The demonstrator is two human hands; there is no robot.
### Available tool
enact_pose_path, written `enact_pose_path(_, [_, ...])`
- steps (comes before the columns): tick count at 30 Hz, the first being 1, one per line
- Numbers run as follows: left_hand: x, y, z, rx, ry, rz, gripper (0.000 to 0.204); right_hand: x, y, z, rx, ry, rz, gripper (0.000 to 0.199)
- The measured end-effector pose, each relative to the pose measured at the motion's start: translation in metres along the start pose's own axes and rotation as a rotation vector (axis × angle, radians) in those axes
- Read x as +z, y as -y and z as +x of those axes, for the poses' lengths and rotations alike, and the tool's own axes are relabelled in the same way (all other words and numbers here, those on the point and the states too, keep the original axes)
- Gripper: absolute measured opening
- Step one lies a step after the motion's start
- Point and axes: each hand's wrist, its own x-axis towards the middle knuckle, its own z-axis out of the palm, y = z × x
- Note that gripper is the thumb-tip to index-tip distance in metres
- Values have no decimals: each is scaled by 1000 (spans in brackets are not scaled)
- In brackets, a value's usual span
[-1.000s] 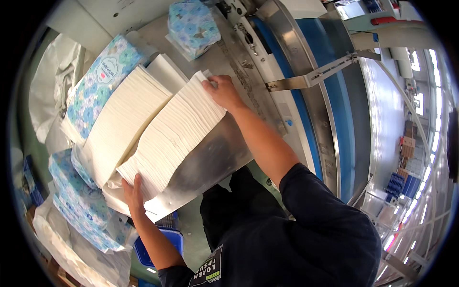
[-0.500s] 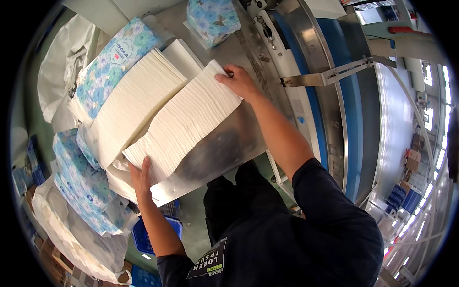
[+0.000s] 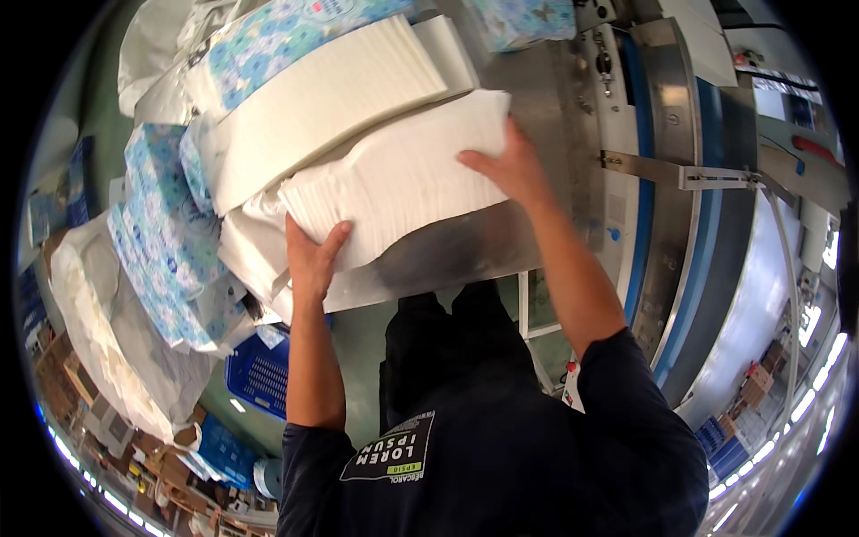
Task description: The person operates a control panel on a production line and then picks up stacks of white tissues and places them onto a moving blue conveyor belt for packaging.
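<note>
A long stack of white folded tissues [image 3: 403, 183] lies along the front of a metal tabletop [image 3: 447, 246], its front edge curving in a wave. My left hand [image 3: 313, 259] grips its left end, thumb over the near face. At the other end my right hand [image 3: 519, 170] is closed round the corner, thumb on top and the other fingers partly hidden behind it. Just beyond lies a second white tissue stack [image 3: 331, 103], and behind that a blue floral tissue pack [image 3: 277, 45]. Loose white wrapping or tissue [image 3: 259, 246] is bunched beside my left hand.
More floral packs [image 3: 170, 242] are heaped at the left, above a large whitish plastic bag [image 3: 107, 313]. A blue basket [image 3: 259, 376] stands on the floor below. On the right runs a conveyor [image 3: 662, 179] with a metal bracket [image 3: 716, 177] across it. Another floral pack [image 3: 523, 20] sits at the back.
My view has turned, so the table sits higher and further right in it. The stack between my hands looks more level, and my right hand has shifted round its end.
</note>
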Motion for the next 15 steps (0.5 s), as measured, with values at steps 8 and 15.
enact_pose_path(8, [12, 95, -32, 314, 64, -35, 87, -48, -82, -60, -180, -22, 524, 74])
enact_pose_path(15, [-21, 133, -34, 152, 325, -31, 56, -78, -139, -96, 143, 35, 576, 70])
